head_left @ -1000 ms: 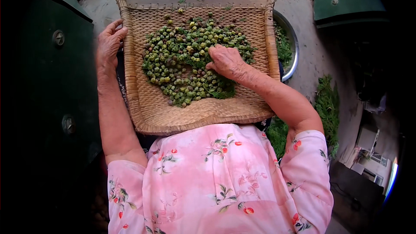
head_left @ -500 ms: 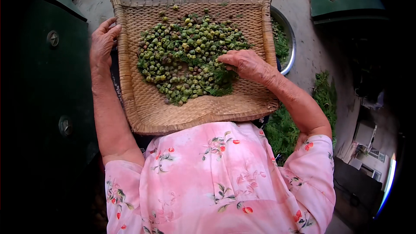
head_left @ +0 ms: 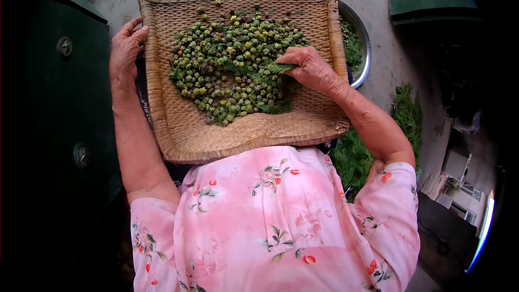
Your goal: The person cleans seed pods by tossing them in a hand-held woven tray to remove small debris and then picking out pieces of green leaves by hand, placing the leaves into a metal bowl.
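My left hand [head_left: 127, 48] is gripping the tray [head_left: 184, 130] rim, steadying it. My right hand [head_left: 308, 67] is pinching a green sprig [head_left: 273, 69] off the seed pile [head_left: 232, 65] in the tray's middle, fingers closed on it.

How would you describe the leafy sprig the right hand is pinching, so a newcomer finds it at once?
Start at the big woven tray on the person's lap and go to the heap of small green fruits in its middle. At the heap's right edge the right hand pinches a sprig. It is flat and feathery; its neighbours are round.
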`<state>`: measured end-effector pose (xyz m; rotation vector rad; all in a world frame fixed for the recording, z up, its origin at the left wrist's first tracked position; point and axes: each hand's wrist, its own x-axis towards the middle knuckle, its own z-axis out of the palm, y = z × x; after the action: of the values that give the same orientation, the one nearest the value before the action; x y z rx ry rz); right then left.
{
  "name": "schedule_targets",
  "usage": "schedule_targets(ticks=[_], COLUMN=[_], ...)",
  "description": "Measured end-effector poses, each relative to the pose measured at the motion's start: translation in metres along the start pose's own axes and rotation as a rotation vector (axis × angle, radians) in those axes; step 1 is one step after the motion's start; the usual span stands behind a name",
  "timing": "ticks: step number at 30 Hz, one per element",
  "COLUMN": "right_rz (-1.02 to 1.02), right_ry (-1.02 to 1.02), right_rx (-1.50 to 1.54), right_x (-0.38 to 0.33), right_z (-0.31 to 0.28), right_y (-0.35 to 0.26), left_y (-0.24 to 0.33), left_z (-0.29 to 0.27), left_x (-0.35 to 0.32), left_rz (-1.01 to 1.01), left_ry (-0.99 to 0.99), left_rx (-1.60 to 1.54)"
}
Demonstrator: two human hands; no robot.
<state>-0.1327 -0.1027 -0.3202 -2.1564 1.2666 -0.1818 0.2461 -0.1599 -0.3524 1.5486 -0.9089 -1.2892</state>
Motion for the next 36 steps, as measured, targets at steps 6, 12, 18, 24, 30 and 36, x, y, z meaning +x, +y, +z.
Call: schedule_targets(ticks=[6,12,18,24,30,36], right_rz=[0.004,-0.177,-0.281,-0.071,0.123,0.202], right_ry=[-0.316,-0.615,-0.607,-0.201,-0.067,-0.051], right_rx=[0.019,-0.306,-0.421,0.029,0.199,-0.246], right_x=[-0.009,-0.019,-0.021,-0.01,0.021,0.038], right_z=[-0.003,0.032,0.043,0.028,0.027,0.065], right_y=[-0.012,-0.043,-0.046,-0.029,-0.035,-0.031], left_y=[-0.01,0.0,-0.003,0.0,0.0,0.005], left_z=[-0.006,0.001,-0.003,0.0,0.001,0.002], left_x=[0.008,0.002,0.003,-0.002,0.0,-0.003], left_rz=[0.014,0.007,0.013,0.021,0.004,-0.005], left_ry=[-0.016,-0.014,0.012,-0.009,0.014,0.004], left_rx=[-0.04,-0.022,-0.002,-0.027,-0.05,-0.025])
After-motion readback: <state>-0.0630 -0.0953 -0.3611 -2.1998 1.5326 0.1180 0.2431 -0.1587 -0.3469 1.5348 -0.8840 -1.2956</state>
